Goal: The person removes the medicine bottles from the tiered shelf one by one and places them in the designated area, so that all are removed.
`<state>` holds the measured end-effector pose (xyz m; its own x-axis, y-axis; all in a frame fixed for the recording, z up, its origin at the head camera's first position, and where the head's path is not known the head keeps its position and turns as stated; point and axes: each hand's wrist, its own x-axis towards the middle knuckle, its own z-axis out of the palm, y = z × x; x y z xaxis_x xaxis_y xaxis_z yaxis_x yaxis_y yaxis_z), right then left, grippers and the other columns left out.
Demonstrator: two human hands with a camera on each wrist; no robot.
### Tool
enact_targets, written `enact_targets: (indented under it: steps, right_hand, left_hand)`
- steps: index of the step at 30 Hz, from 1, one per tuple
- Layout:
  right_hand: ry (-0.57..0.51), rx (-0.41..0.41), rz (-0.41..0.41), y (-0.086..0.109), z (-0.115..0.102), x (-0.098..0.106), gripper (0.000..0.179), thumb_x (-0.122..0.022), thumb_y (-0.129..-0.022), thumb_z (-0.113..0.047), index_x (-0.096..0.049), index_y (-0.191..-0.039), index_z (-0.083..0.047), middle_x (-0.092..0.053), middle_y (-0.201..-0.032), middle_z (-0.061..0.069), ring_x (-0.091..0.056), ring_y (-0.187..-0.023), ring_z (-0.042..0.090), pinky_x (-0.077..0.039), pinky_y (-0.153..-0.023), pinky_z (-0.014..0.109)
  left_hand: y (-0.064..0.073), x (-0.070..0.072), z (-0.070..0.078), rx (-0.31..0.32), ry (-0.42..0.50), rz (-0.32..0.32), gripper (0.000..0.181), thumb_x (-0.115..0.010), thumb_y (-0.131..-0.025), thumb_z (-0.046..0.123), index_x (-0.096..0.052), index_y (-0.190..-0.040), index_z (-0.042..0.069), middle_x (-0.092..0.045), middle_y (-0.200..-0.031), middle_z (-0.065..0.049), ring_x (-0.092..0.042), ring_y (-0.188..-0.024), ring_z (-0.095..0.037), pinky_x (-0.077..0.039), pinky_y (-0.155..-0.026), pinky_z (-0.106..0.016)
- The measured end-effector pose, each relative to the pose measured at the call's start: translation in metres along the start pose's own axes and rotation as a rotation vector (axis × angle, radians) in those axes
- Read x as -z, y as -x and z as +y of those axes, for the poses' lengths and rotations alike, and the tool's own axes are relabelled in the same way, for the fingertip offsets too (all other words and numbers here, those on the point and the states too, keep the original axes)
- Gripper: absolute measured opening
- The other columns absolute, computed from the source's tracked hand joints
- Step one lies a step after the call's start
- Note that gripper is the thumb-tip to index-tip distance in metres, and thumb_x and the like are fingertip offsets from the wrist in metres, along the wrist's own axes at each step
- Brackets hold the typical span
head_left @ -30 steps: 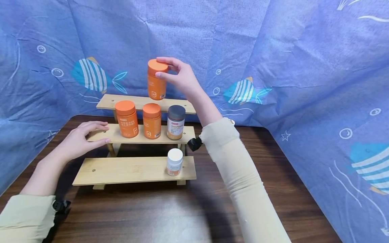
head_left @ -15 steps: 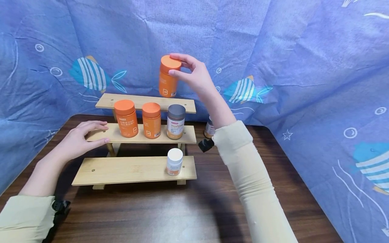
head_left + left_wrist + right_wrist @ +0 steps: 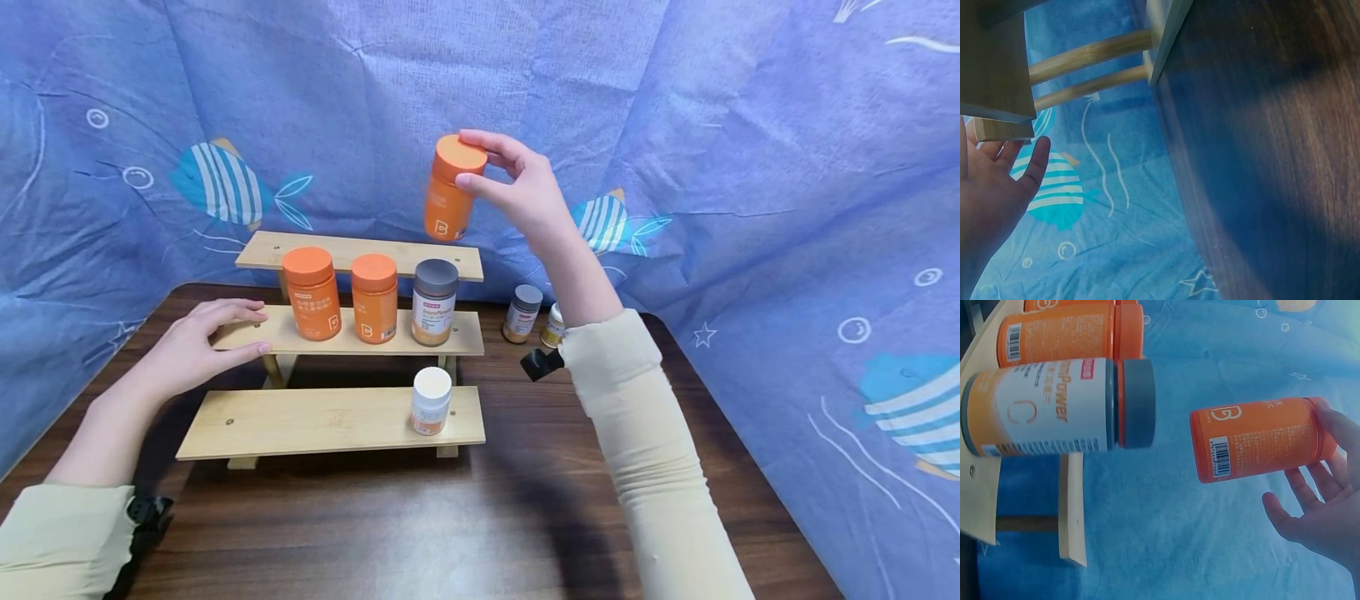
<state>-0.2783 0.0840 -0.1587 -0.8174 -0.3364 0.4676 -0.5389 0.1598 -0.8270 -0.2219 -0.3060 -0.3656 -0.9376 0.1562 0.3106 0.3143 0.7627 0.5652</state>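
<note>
My right hand [image 3: 521, 187] pinches an orange bottle [image 3: 448, 196] by its lid, in the air above the right end of the top shelf. The right wrist view shows that orange bottle [image 3: 1254, 440] sideways, thumb and fingers at its lid. My left hand [image 3: 191, 342] rests at the left end of the wooden rack's middle shelf [image 3: 348, 340], fingers spread along its edge. On that shelf stand a large orange bottle [image 3: 312, 296], a smaller orange bottle [image 3: 375, 300] and a grey-lidded bottle [image 3: 433, 304]. A small white bottle [image 3: 431, 402] stands on the bottom shelf [image 3: 315, 421], toward its right end.
Right of the rack, on the dark wooden table [image 3: 360, 533], are another grey-lidded bottle [image 3: 522, 315] and a yellow-labelled bottle [image 3: 553, 327], partly behind my right forearm. The top shelf [image 3: 330, 252] is at the back. A blue fish-print cloth [image 3: 735, 167] hangs behind and at the sides.
My right hand has carried the orange bottle to the right, away from over the middle of the top shelf. Bottles on the table behind the forearm have come into sight. My left hand stays put.
</note>
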Motion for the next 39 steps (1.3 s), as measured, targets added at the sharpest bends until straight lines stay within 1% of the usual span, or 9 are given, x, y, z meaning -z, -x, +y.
enact_targets:
  steps: [3, 8, 11, 20, 27, 32, 39]
  right_hand:
    - [-0.014, 0.009, 0.010, 0.001, 0.004, 0.007, 0.047, -0.074, -0.080, -0.009, -0.061, -0.126, -0.009, -0.060, -0.125, 0.003, -0.049, -0.119, 0.010, -0.045, -0.097, 0.031]
    - [-0.031, 0.025, 0.036, -0.001, 0.020, 0.021, 0.047, -0.075, -0.079, -0.009, -0.062, -0.124, -0.011, -0.060, -0.125, 0.003, -0.049, -0.119, 0.011, -0.045, -0.097, 0.033]
    - [-0.034, 0.033, 0.051, 0.002, 0.026, 0.030, 0.047, -0.075, -0.079, -0.010, -0.062, -0.124, -0.011, -0.060, -0.125, 0.004, -0.050, -0.119, 0.012, -0.044, -0.097, 0.034]
    - [-0.068, 0.034, 0.101, 0.019, 0.030, 0.052, 0.045, -0.076, -0.079, -0.009, -0.063, -0.122, -0.010, -0.062, -0.122, 0.005, -0.051, -0.118, 0.017, -0.046, -0.095, 0.033]
    - [-0.119, 0.027, 0.151, 0.033, 0.037, 0.071, 0.042, -0.075, -0.080, -0.008, -0.065, -0.120, -0.009, -0.062, -0.118, 0.007, -0.052, -0.115, 0.020, -0.043, -0.095, 0.031]
    - [-0.136, 0.049, 0.183, 0.042, 0.046, 0.084, 0.040, -0.073, -0.080, -0.006, -0.065, -0.119, -0.007, -0.063, -0.114, 0.007, -0.054, -0.110, 0.021, -0.043, -0.092, 0.028]
    - [-0.151, 0.060, 0.228, 0.054, 0.059, 0.102, 0.039, -0.073, -0.079, -0.003, -0.065, -0.118, -0.005, -0.065, -0.110, 0.007, -0.057, -0.105, 0.020, -0.048, -0.085, 0.022]
  left_hand:
    - [0.001, 0.000, 0.000, 0.001, 0.001, -0.001, 0.049, -0.076, -0.079, 0.036, -0.061, -0.118, 0.012, -0.048, -0.137, -0.011, -0.032, -0.131, -0.039, -0.029, -0.096, -0.063]
    - [0.001, 0.000, 0.001, -0.006, 0.003, 0.002, 0.048, -0.076, -0.079, 0.036, -0.062, -0.118, 0.011, -0.049, -0.137, -0.011, -0.032, -0.130, -0.039, -0.029, -0.096, -0.063]
    - [0.001, 0.000, 0.001, -0.010, 0.003, 0.003, 0.048, -0.076, -0.079, 0.036, -0.062, -0.117, 0.011, -0.049, -0.137, -0.011, -0.032, -0.130, -0.039, -0.029, -0.097, -0.064]
    - [0.001, 0.000, 0.003, -0.023, 0.004, 0.015, 0.048, -0.076, -0.079, 0.035, -0.061, -0.118, 0.010, -0.049, -0.136, -0.013, -0.032, -0.130, -0.040, -0.026, -0.098, -0.066]
    - [0.001, -0.001, 0.007, -0.043, -0.014, 0.027, 0.050, -0.076, -0.078, 0.035, -0.062, -0.116, 0.006, -0.050, -0.135, -0.015, -0.034, -0.129, -0.041, -0.027, -0.097, -0.065]
    - [0.001, -0.002, 0.008, -0.031, -0.040, 0.036, 0.053, -0.077, -0.077, 0.038, -0.062, -0.116, 0.004, -0.049, -0.135, -0.017, -0.034, -0.128, -0.043, -0.025, -0.098, -0.067]
    - [0.000, -0.005, 0.010, -0.027, -0.053, 0.052, 0.053, -0.078, -0.076, 0.040, -0.062, -0.112, 0.004, -0.049, -0.134, -0.019, -0.035, -0.127, -0.044, -0.025, -0.098, -0.066]
